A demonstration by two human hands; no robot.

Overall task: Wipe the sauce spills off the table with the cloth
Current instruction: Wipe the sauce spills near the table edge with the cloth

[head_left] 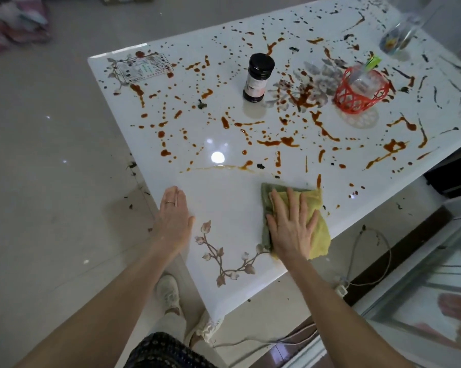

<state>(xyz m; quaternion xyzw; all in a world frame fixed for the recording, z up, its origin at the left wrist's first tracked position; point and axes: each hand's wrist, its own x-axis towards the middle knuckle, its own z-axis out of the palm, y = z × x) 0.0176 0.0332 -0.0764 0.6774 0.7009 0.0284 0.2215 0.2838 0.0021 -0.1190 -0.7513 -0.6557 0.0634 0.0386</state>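
two flat hands: right hand presses the cloth, left hand on table.

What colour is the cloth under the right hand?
Yellow on top, green underneath, seen in the head view: cloth, right hand.

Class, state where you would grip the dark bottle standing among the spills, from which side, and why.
I would grip the dark bottle round its straight labelled middle, from the near side: it stands upright, and only spills lie there.

A dark bottle stands beside a red basket.
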